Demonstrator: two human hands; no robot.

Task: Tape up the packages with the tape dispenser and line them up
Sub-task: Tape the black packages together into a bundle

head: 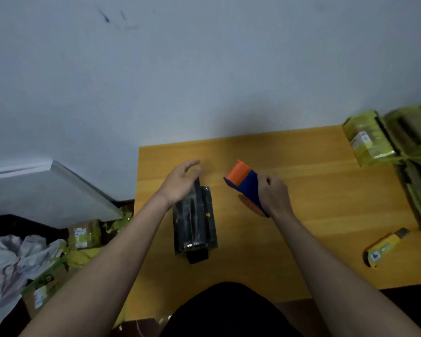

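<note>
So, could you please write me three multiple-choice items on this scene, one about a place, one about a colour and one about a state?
1. Where does the yellow utility knife lie on the table?
A. near its right edge
B. on the black package
C. at its far left corner

2. What colours is the tape dispenser?
A. green and white
B. orange and blue
C. all black

3. What is the right hand doing?
A. lying flat on the table
B. gripping the tape dispenser
C. holding the knife

Answers: 1 A, the knife lies far right of the black package; 2 B, orange front, blue body; 3 B, its fingers curl round the dispenser.
</note>
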